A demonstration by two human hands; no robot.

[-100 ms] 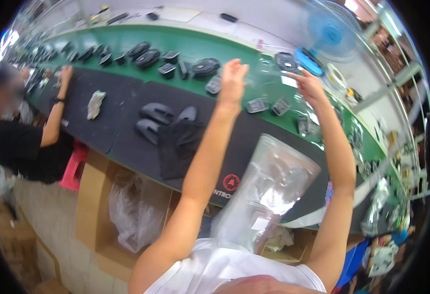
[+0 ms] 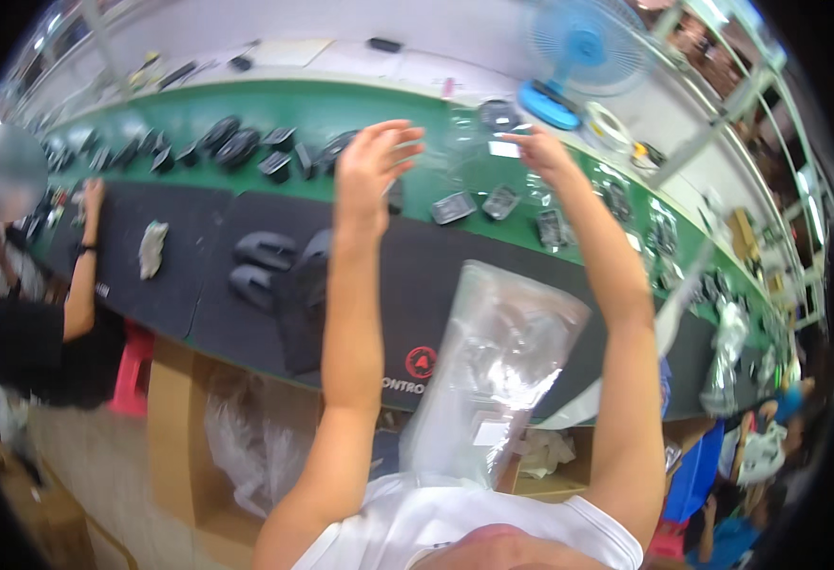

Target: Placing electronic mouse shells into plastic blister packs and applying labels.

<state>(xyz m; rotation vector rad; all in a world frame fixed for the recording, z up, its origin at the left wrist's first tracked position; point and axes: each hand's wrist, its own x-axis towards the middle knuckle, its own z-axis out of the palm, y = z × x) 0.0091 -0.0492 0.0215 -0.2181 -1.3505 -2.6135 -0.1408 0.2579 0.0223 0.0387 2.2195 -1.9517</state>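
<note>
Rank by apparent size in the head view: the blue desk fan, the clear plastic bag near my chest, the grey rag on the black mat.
1. clear plastic bag, though nearness to the camera enlarges it
2. blue desk fan
3. grey rag

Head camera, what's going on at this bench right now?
A person has both arms raised over a green conveyor belt lined with small black parts. The left hand is open, fingers spread, holding nothing that shows. The right hand touches a clear plastic bag held up between the hands. A stack of clear bags hangs at the person's chest. A co-worker sits at the left, one arm on the black mat.
</note>
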